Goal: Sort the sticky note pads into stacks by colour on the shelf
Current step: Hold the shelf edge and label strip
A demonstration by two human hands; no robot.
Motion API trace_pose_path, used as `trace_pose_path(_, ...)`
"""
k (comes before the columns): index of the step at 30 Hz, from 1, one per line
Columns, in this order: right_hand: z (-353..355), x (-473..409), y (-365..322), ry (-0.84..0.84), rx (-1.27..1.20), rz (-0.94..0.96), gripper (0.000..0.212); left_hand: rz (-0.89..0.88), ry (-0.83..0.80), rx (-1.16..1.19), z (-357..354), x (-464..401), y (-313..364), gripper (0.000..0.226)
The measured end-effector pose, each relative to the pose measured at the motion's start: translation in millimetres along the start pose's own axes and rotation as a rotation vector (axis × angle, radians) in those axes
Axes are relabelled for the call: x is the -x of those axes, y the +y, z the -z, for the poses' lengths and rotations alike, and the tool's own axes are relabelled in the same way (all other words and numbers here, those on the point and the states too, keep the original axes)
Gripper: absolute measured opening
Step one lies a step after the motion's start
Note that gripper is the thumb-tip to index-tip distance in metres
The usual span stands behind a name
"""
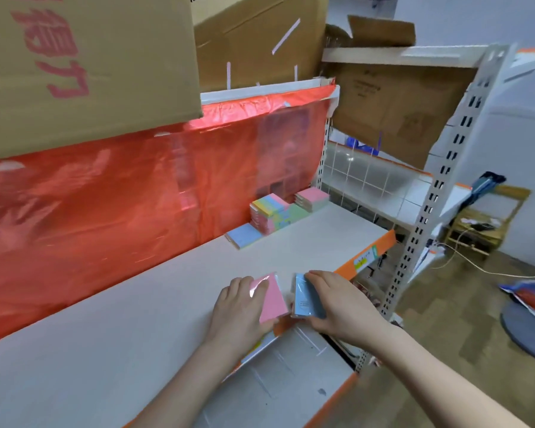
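Both hands are working at the front edge of the shelf (pixel 136 319), each grasping one pad. Left hand (pixel 235 310) is gripping a pink pad (pixel 267 299), fingers curling over its near-left edge, pad tilting with its long axis running away from the person. Right hand (pixel 337 304) is clamping a blue pad (pixel 305 299) between thumb and fingers, the pad standing on edge, just beside the pink one, the two not quite touching.

Sorted stacks are sitting well apart from the hands, ahead and slightly right, against the red plastic sheet (pixel 121 196) at the back: a low blue stack (pixel 244 236) nearest, a taller multicolour stack (pixel 269 216) behind it, a pink stack (pixel 312 199) farthest, towards the right corner.

Judging the reach: the blue stack is lying closer, straight ahead of the right hand; the pink stack is asking a longer diagonal stretch from the left. Both forearms are extending forward, wrists low over the board
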State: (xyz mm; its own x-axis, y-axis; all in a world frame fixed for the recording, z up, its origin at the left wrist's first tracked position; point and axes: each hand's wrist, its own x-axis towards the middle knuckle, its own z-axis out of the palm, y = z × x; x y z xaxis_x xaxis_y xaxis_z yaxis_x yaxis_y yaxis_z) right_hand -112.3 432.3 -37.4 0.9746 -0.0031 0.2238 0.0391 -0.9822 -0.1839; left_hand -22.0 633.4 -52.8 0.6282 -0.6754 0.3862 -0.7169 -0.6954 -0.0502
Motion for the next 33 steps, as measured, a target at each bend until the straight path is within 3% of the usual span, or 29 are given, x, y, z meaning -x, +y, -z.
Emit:
trace_pose_path(9,-12.8,-43.0,42.3,0.014,0.032,-0.001,0.073,0.01,0.038,-0.006,-42.9,-56.3,-9.4,0.066)
trace_pose_path(18,-39.6,-154.1,54.6,-0.095,0.108,0.274,0.076,0.188,-0.044,-0.048,-75.2,-96.1,-66.3,0.071)
trace_pose_path(24,-55.7,-207.8,40.5,-0.025,0.104,0.437,0.073,0.332,-0.095,-0.076,-82.0,-99.3,-91.2,0.071)
trace_pose_path(33,-69.3,-286.6,19.2,-0.294,0.203,0.594,0.063,0.546,-0.124,-0.161,-78.2,-79.3,-103.9,0.074)
